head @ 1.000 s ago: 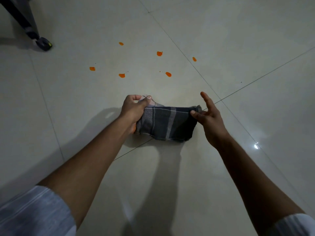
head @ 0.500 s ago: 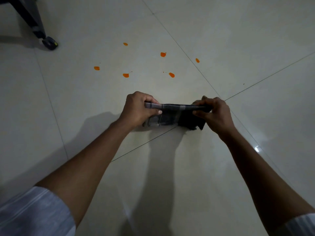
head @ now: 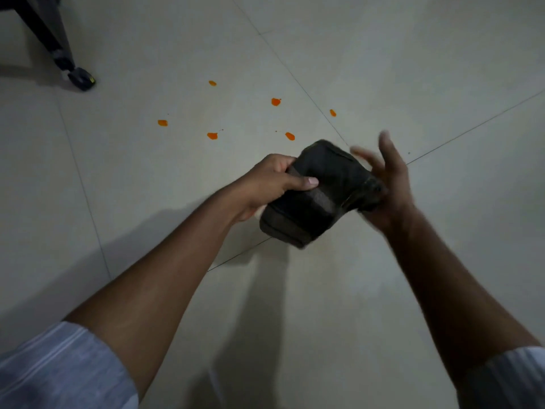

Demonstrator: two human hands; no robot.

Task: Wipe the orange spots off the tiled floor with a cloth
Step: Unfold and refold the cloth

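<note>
You are preparing the folded cloth (head: 321,193) between your hands, left hand (head: 267,184) gripping it, right hand (head: 386,184) spread wide and supporting its end, so next bring it forward onto the orange spots (head: 290,136) just beyond your hands.

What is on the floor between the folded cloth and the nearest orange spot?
Nothing: the head view shows bare tile between the cloth and the nearest orange spot.

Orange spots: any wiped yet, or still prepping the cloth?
Done: cloth folded into a pad. In hand: left hand grips it; right hand, fingers spread and blurred, is at its other end. Left: all six orange spots remain on the floor, unwiped.
</note>
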